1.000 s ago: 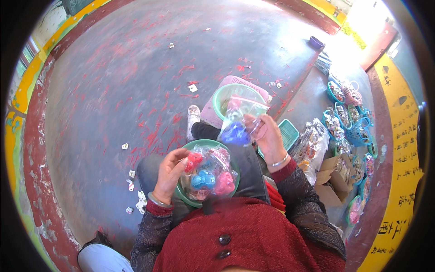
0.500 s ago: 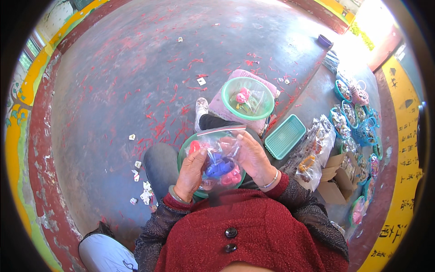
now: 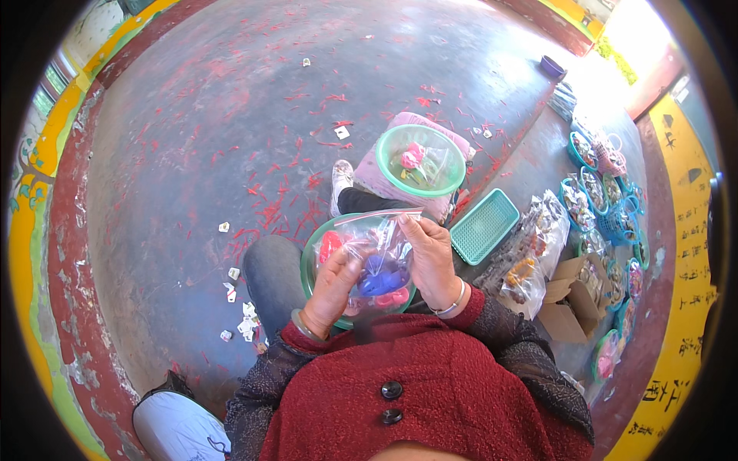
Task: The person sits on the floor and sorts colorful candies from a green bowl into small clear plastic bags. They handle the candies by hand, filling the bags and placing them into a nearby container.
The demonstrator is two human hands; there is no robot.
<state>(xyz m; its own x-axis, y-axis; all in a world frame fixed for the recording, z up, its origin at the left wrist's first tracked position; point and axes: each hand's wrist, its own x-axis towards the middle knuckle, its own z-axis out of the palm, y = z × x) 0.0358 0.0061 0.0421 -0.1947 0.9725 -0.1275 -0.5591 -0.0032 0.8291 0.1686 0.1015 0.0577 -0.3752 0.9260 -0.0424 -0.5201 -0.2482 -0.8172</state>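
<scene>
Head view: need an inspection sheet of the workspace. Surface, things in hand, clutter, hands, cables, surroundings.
Surface: grey floor, red-stained.
Things in hand: clear zip bag above green basin; blue item appears inside the bag.
Clutter: red scraps, white pieces on floor.
Left hand: at bag's left side, grip unclear.
Right hand: pinches bag's top edge.
Cables: nothing seen.
Surroundings: green tray, cardboard box, filled baskets rightward.

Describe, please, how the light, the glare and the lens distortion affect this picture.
In the head view, glare washes out the bright opening at upper right; in the same head view, highlights on the clear zip bag held by the right hand partly obscure its contents; also in the head view, the fisheye bends the yellow wall band, with black corners.
</scene>
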